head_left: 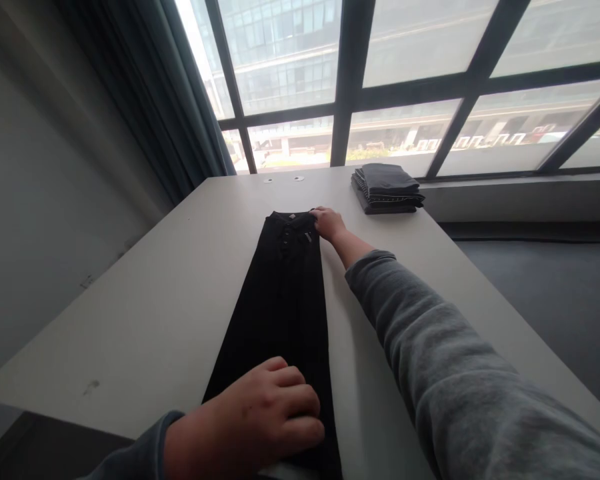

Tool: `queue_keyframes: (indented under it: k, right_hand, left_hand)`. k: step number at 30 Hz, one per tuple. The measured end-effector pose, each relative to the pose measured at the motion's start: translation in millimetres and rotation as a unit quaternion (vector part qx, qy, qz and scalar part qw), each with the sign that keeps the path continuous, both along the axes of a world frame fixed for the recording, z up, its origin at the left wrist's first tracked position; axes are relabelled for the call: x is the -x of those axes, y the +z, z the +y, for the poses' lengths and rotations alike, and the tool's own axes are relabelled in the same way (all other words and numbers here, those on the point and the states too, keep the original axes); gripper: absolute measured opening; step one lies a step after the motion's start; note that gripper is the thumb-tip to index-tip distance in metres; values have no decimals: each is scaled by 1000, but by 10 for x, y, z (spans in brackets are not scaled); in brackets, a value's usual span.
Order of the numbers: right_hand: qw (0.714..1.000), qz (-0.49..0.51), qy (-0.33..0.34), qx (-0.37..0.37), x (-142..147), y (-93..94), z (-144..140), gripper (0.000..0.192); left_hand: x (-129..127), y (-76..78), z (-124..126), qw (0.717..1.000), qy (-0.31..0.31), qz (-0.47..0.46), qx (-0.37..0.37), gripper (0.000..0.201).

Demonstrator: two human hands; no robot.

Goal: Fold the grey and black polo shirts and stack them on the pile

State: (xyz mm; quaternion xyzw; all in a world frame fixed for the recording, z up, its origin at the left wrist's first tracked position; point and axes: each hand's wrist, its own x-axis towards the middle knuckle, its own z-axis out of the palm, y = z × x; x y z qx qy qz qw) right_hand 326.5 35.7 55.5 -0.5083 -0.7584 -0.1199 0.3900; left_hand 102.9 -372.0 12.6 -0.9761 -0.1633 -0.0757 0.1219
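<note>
Black trousers (280, 313) lie lengthwise on the table (145, 313) — right hand (327, 223) pinching the waistband, left hand (260, 417) flat, fingers curled, pressing the near end. An uneven pull by either of the 2 could skew the fold.

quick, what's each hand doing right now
Left hand: fingers curled, pressing the near end of the black trousers.
Right hand: closed on the trousers' far corner at the waistband.

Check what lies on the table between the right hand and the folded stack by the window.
Nothing: the head view shows only bare table between the right hand, gripping the black trousers, and the folded stack.
</note>
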Motion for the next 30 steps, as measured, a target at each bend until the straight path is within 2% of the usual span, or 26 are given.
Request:
queue_keyframes:
  k: [5,9,15,19,23,30]
  right_hand:
    - [995,-55,-48,63,432,6,51,42]
    - [991,-71,-62,94,611,-107,109,44]
    - [992,-25,-51,117,587,-219,226,54]
    - [985,-40,-54,161,553,-219,315,64]
    - [975,-42,-82,201,563,-218,360,72]
    - [964,-43,-114,236,583,-220,399,80]
  left_hand:
    - [525,-175,44,997,58,-52,13,14]
    - [762,-350,86,994,87,-42,50,15]
    - [889,-483,88,982,106,-60,147,25]
    - [935,-588,142,971,156,-112,141,18]
    - [983,-675,171,961,200,-126,145,27]
    - [1105,-636,175,960,170,-103,199,54]
